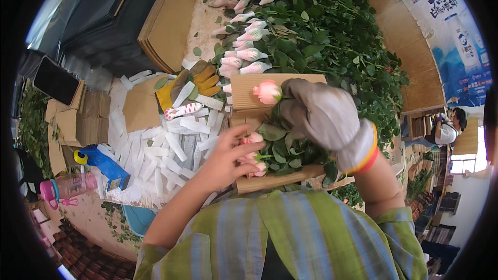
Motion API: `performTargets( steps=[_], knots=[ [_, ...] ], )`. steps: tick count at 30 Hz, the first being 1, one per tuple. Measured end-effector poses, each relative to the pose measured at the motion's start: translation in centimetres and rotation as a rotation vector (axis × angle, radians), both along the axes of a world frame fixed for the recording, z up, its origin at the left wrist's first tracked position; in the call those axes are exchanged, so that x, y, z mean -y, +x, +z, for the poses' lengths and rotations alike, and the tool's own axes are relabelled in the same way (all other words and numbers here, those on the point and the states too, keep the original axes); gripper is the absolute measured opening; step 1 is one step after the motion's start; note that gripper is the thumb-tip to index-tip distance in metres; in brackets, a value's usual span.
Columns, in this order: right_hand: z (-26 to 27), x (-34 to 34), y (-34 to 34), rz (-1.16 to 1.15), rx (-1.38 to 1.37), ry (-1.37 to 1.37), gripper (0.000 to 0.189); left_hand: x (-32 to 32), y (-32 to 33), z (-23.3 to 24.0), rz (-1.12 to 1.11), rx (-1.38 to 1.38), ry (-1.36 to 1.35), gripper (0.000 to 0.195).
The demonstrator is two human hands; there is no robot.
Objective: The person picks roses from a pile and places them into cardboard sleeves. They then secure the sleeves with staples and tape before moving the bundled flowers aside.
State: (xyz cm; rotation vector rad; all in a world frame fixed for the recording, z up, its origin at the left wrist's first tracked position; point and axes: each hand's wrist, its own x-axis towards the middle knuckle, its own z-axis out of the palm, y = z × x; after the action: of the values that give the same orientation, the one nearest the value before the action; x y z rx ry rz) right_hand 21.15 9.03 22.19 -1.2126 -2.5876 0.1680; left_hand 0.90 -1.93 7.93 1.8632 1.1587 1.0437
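Observation:
My right hand (pixel 319 116), in a grey-white work glove, is closed around the stem of a pink rose (pixel 267 91) just below its bloom. Beneath that bloom lies corrugated cardboard (pixel 288 81). My bare left hand (pixel 229 155) has its fingers spread over several pink roses (pixel 251 158), touching the blooms; whether it grips one I cannot tell. Their leafy stems rest between the cardboard and a rolled cardboard edge (pixel 280 179) close to my shirt. Farther up, many roses in white foam net sleeves (pixel 251 54) lie with blooms to the left and stems to the right.
Loose white foam sleeves (pixel 167 159) cover the table's left part, with a yellow glove (pixel 206 81) and a paw-patterned tool (pixel 183 111) among them. Farther left are a blue tape dispenser (pixel 105 167), a pink bottle (pixel 70 186) and a phone (pixel 56 80). A person (pixel 447 128) is far right.

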Motion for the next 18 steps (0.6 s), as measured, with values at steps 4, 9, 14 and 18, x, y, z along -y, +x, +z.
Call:
performTargets(
  steps=[4, 9, 14, 18],
  knots=[
    [2.5, 3.6, 0.1, 0.014, -0.288, -0.099, 0.021, 1.6, -2.2, 0.7, 0.119, 0.023, -0.116, 0.040],
    [1.1, 4.6, 0.4, 0.323, 0.029, -0.351, 0.023, 0.4, -1.2, 0.6, -0.023, -0.153, -0.034, 0.034],
    [0.3, 5.4, 0.6, 0.241, 0.193, -0.330, 0.008, 0.2, 0.4, 0.4, 0.032, -0.090, -0.044, 0.028],
    [0.6, 5.0, 1.8, 0.147, 0.250, -0.291, 0.012, 0.7, 0.8, 0.0, 0.040, -0.026, -0.124, 0.030]
  ],
)
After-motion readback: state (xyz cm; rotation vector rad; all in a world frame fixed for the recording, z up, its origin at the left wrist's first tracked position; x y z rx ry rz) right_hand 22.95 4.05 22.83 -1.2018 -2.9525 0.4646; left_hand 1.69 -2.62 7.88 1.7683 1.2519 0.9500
